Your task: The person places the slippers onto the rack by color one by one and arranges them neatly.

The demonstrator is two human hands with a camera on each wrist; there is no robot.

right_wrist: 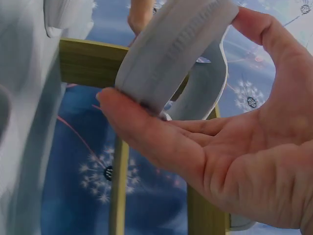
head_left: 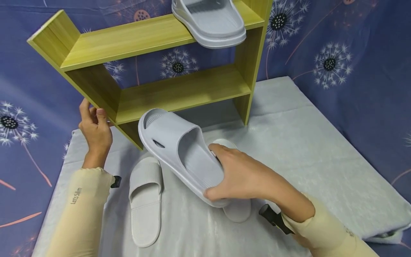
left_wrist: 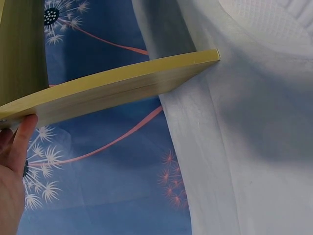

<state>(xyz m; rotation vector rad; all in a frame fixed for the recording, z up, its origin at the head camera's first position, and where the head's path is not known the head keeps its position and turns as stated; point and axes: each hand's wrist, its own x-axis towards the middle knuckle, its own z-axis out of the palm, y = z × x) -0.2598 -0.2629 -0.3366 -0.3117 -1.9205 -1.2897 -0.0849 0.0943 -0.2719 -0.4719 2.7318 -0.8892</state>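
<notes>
My right hand (head_left: 245, 173) grips a grey slipper (head_left: 170, 132) by its heel end, thumb on one edge and fingers on the other. The slipper is tilted in the air, its toe pointing toward the rack. In the right wrist view, the right hand (right_wrist: 234, 142) curves around the heel of the slipper (right_wrist: 166, 54). My left hand (head_left: 96, 126) touches the outer side of the yellow wooden shoe rack (head_left: 128, 35). Fingertips of the left hand (left_wrist: 14, 161) rest against the side panel (left_wrist: 112, 93) in the left wrist view.
Another grey slipper (head_left: 218, 21) stands on the rack's upper shelf, its front past the edge. A whitish slipper (head_left: 146, 200) lies on the pale cloth (head_left: 321, 150). A second whitish slipper (head_left: 237, 210) is partly hidden beneath the right hand. Blue dandelion-print fabric (head_left: 369, 43) hangs behind.
</notes>
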